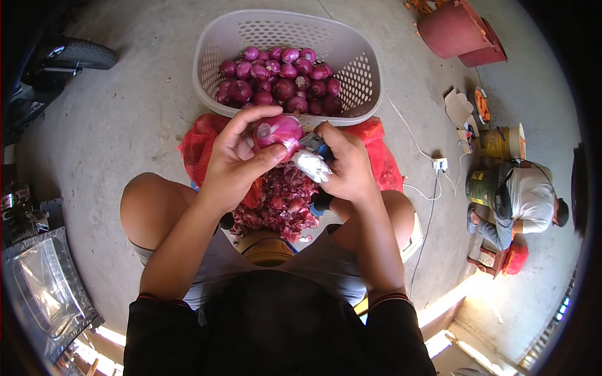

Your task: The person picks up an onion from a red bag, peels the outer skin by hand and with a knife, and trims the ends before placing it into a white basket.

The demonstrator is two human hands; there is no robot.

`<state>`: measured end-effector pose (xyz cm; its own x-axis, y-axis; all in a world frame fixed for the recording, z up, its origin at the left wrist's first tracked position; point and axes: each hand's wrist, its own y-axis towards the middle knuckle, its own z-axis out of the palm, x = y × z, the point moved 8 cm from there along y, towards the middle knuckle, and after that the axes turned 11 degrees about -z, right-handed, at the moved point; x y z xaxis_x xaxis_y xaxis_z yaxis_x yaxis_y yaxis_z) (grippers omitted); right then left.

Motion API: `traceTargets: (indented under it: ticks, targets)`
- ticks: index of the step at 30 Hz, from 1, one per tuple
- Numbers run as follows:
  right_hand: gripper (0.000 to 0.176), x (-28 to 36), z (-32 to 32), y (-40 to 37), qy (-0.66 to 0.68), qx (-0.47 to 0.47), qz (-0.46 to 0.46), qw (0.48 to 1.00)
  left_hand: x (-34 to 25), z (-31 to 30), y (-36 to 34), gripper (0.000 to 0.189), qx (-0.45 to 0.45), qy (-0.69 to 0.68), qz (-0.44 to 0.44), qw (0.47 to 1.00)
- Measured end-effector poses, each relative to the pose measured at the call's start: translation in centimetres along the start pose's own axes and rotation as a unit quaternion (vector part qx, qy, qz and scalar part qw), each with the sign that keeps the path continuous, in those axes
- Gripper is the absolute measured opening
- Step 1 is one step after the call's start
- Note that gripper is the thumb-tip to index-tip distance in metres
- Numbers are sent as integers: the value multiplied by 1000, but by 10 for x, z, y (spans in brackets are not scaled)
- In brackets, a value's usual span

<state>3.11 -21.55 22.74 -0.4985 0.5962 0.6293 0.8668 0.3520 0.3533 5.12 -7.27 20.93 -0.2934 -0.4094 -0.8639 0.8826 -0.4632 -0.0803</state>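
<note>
A red onion point(279, 133) with a glossy purple skin sits in my left hand point(241, 150), fingers behind it and thumb across its front. My right hand point(346, 161) is closed round a small knife point(311, 165) whose handle end is wrapped in white material. Its dark metal part point(310, 141) lies against the onion's right side, partly hidden by my fingers. Just beyond my hands stands a grey plastic basket point(204, 62) with many red onions point(283, 89) in it. Below my hands, between my legs, is a heap of onion peelings point(282, 200).
Red mesh sacks point(384, 156) lie on both sides under the basket. A yellow bucket point(266, 247) stands between my knees. To the right are cables with a white socket point(440, 164), buckets point(501, 143) and a seated person point(530, 194). A tyre point(88, 54) is at left.
</note>
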Motion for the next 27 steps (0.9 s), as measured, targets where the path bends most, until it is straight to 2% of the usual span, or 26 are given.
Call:
traceTargets:
  ticks: [9,15,18,21,24,27]
  targets:
    - [28,4,8,2,16,22,-48,998,0,-1,1,45,-6,22,17,1000]
    - [26,14,9,2,7,50,-105,993,7,-5,1,43,-24,-16,-38,999]
    - [29,15,16,1,-12,83,-102,991,10,-9,2,42,-35,-66,-66,995]
    - [31,12,15,0,-10,53,-97,994,9,-11,1,41,-40,-83,-60,994]
    - [36,1,5,-3,18,0,-22,1000,7,-10,1,41,-34,-85,-59,994]
    - [40,-2,0,-2,8,1,35,999,10,-8,0,44,-29,-92,-81,992]
